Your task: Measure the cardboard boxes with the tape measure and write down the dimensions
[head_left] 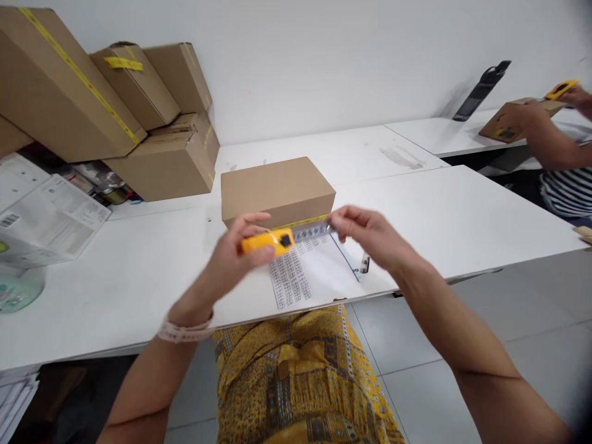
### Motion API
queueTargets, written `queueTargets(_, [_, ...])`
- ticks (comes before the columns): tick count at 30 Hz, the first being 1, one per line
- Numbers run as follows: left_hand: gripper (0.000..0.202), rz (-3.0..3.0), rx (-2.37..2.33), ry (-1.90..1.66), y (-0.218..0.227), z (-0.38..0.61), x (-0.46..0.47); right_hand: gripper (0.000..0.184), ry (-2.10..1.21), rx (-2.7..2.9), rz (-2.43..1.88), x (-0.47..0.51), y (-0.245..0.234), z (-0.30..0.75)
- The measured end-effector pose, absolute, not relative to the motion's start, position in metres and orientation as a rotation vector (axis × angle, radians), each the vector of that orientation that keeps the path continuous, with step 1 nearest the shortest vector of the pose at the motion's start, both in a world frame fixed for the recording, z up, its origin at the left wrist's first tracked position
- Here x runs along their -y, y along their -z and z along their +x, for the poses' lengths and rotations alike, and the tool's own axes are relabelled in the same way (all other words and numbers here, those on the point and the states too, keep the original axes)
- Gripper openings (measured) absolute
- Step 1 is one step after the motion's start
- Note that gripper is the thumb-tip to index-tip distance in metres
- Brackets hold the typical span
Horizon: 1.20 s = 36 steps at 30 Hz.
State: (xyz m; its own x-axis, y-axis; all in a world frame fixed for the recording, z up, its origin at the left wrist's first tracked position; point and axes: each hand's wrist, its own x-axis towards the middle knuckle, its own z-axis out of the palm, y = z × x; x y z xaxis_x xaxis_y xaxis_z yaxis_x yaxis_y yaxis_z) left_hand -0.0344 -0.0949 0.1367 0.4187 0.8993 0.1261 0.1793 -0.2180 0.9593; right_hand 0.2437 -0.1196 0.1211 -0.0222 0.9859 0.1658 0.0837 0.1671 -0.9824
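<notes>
My left hand (235,250) is closed around a yellow box cutter (266,242) with a black slider, held sideways above the table. From its right end a greyish strip (312,232) with a row of dark round marks sticks out; blur hides whether this is a blade or a cover. My right hand (363,231) pinches the far end of that strip. Beneath both hands lies a white sheet (319,265) with columns of small print, partly covered. Just behind them a closed brown cardboard box (277,185) rests on the table, yellow tape along its front.
Several cardboard boxes (157,160) are stacked at the left, by a white carton (55,216). A small black-and-white item (365,264) lies near the front edge. At right, a co-worker's hands hold a yellow tool (560,89) at a box (504,120), near a dark bottle (481,92).
</notes>
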Motion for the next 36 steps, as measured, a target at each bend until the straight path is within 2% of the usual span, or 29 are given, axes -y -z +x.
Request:
queueTargets(3, [0.046,1.602,-1.078,-1.073,-0.161,-0.072,0.051,0.030,-0.858,1.185,-1.165,0.065,-0.139,0.271])
queueTargets(5, [0.041,1.553,-1.177,-1.099,-0.172,-0.101,0.020,0.028,-0.873,1.097,-1.212,0.030,-0.144,0.286])
queueTargets(11, [0.045,1.451,-1.353,-1.029,-0.176,-0.165,-0.035,0.027,-0.870,1.018,-1.422,-0.032,-0.129,0.285])
queueTargets(17, [0.045,1.441,-1.351,-0.939,-0.160,-0.184,-0.048,0.016,-0.801,1.118,-1.545,-0.045,-0.114,0.267])
queueTargets(27, [0.049,1.504,-1.194,-0.859,-0.158,-0.152,-0.050,0.037,-0.998,1.150,-1.698,-0.046,-0.107,0.254])
queueTargets(36, [0.048,1.420,-1.218,-0.872,-0.155,-0.153,-0.051,0.036,-1.023,1.126,-1.687,-0.045,-0.105,0.252])
